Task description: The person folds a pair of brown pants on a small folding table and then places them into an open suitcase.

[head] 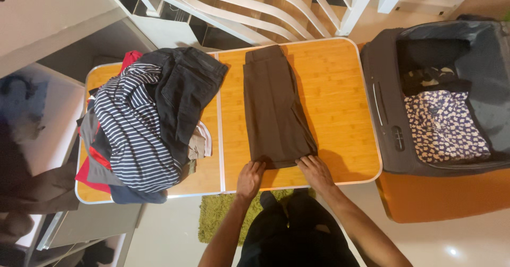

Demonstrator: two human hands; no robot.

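A dark brown folded pair of trousers (pixel 275 105) lies lengthwise on the wooden folding table (pixel 340 97). My left hand (pixel 249 177) rests flat at the near left corner of the garment, fingers on its hem. My right hand (pixel 315 172) presses on the near right corner, fingers spread. Neither hand grips the cloth; both touch its near edge.
A heap of clothes (pixel 143 123) with a striped shirt and dark jeans covers the table's left half. An open grey suitcase (pixel 441 97) with a patterned garment inside stands at the right. White chair slats (pixel 249 7) lie beyond the table; a green rug (pixel 218 219) is below.
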